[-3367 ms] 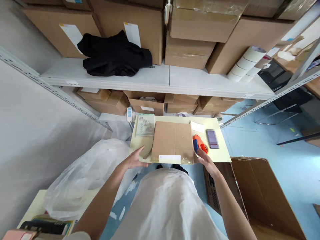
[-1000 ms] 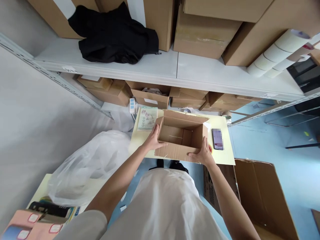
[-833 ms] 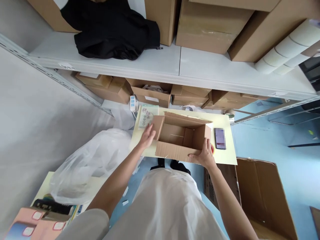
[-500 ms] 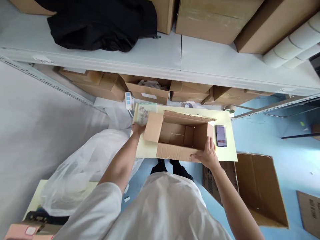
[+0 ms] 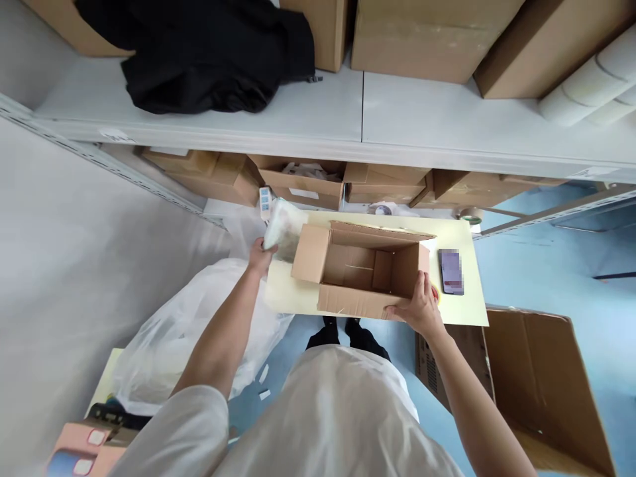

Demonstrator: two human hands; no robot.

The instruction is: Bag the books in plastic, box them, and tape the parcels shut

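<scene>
An open cardboard box (image 5: 365,301) stands on a small pale yellow table (image 5: 291,295), its flaps folded outward and nothing visible inside. Its right near corner is gripped by my right hand (image 5: 420,308), thumb on the near flap and fingers over the right side. My left hand (image 5: 261,258) is closed on the near left edge of a flat, pale green, partly see-through package (image 5: 284,225), tilted up off the table left of the box. The package is blurred by motion. Beside my right hand a tape roll (image 5: 436,293) shows in part.
A phone (image 5: 451,271) lies on the table's right side. Behind, a grey shelf (image 5: 328,126) holds boxes and dark cloth (image 5: 213,59). A large open carton (image 5: 541,371) stands on the floor at right, a white plastic bag (image 5: 193,324) at left.
My left hand has lifted the pale green package's left side from the table and tilted it. My right hand keeps its grip on the box. The view has shifted slightly.
</scene>
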